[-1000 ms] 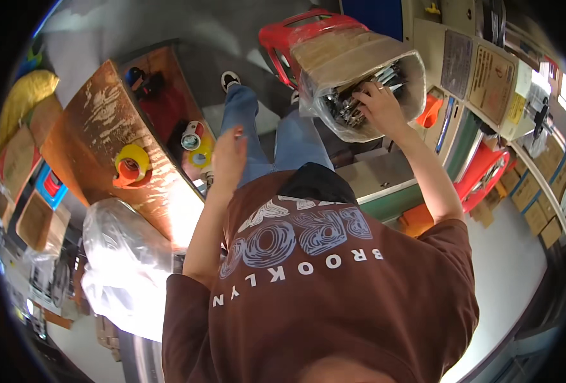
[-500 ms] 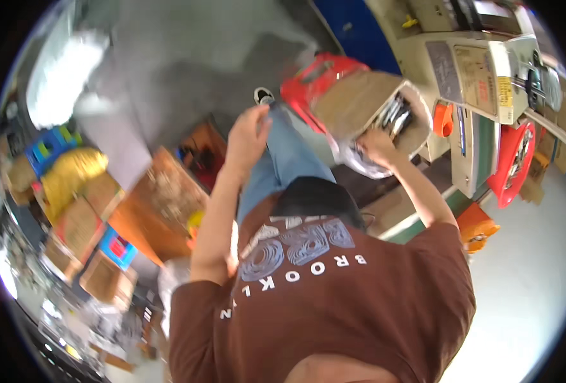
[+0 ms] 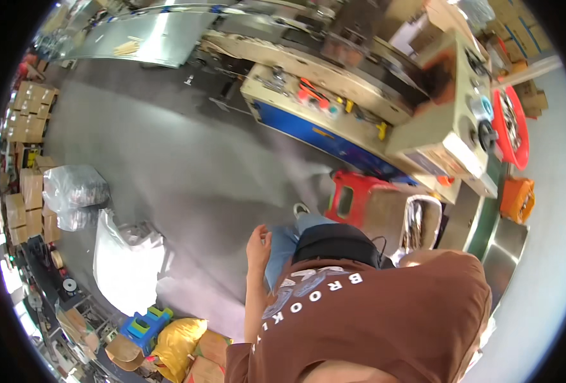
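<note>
My left hand hangs in front of my left thigh with loosely bent fingers, and nothing shows in it. My right hand is out of sight; only the bare upper part of that arm shows, by the brown sleeve. To my right an open cardboard box rests on a red plastic stool. Shiny metal parts lie inside the box, which has a pale lining at its mouth.
A beige machine on a blue-fronted bench runs along the far right. Beside it are a red basin and an orange bag. On the left are a white sack, plastic-wrapped bundles and a yellow bag.
My view has swung toward the machine and wider floor. My right hand, earlier in the box among the metal parts, has gone from sight. The left hand still hangs by my leg.
</note>
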Motion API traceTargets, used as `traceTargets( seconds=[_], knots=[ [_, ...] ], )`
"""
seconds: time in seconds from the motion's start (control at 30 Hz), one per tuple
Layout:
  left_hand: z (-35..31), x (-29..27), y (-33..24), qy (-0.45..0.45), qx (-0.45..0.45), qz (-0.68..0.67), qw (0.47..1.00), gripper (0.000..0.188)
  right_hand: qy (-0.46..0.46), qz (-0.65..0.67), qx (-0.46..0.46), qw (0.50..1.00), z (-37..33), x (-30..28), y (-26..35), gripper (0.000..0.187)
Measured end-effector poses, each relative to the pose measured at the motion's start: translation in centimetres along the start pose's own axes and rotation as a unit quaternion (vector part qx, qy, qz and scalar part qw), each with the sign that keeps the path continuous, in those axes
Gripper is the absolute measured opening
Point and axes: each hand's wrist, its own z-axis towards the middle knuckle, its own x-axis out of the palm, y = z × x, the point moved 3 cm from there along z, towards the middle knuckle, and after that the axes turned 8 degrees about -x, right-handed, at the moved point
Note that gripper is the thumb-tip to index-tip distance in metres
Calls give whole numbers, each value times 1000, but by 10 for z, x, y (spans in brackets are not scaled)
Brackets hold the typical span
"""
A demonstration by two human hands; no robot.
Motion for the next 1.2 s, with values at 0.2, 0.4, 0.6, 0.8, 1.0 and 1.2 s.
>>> traceTargets(
  seconds=[0.2, 0.4, 0.6, 0.8, 1.0, 1.2],
  knots=[
    [136, -103, 15, -46, -38, -31, 998, 32, 188, 283, 93, 936, 59, -259, 27, 34],
    [290, -238, -51, -14, 41, -19, 999, 30, -366, 291, 164, 869, 202, -425, -11, 26],
    [459, -370, -132, -73, 164, 62, 982, 28, -429, 524, -50, 734, 273, -672, 19, 13],
    [607, -455, -212, -68, 170, 59, 981, 29, -544, 570, -133, 601, 326, -940, 36, 18],
    [749, -549, -243, -154, 246, 61, 955, 24, -567, 516, -185, 615, 366, -1174, 97, 15],
    [921, -651, -262, -257, 233, 59, 936, 10, -617, 456, -69, 637, 451, -1312, 109, 13]
  ],
)
